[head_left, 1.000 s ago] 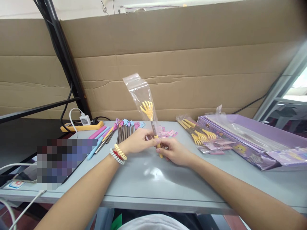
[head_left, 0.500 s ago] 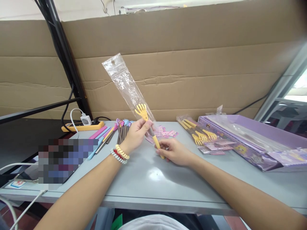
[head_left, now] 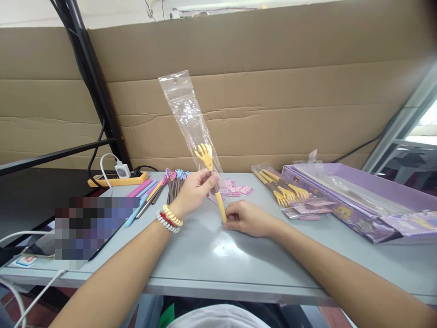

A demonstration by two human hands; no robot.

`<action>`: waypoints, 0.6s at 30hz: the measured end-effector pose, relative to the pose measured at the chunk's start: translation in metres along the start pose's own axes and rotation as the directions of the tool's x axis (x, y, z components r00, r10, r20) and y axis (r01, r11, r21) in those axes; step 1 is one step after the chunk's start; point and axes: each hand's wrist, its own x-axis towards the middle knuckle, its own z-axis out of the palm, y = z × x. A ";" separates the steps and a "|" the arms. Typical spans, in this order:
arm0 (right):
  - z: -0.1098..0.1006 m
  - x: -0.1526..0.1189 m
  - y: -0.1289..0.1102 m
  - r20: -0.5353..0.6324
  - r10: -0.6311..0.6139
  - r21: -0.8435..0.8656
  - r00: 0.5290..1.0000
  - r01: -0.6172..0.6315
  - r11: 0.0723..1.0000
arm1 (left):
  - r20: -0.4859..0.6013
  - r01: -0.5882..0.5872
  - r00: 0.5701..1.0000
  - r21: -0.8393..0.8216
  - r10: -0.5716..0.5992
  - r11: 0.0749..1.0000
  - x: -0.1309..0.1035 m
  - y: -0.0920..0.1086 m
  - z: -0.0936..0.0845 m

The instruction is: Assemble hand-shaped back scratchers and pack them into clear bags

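The left hand (head_left: 193, 191) has its fingers clamped on the metal shaft of a yellow back scratcher (head_left: 221, 207), tilted above the counter (head_left: 191, 269) with its claw up against a clear zip bag (head_left: 189, 114); whether inside it, I cannot tell. The right hand's (head_left: 251, 218) fingers curl at the handle's lower end, their hold unclear. Gray surface runs from both hands to the front edge. Upper room narrows: cardboard (head_left: 273, 100) backs the bag, pink cards (head_left: 235, 189) lie behind, packaged yellow scratchers (head_left: 286, 197) and a purple box (head_left: 341, 213) bound the right.
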 end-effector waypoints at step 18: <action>-0.017 -0.007 0.001 -0.309 -0.127 0.094 0.943 0.163 0.982 | 0.406 -0.147 0.914 0.322 0.003 0.935 -0.007 -0.005 0.008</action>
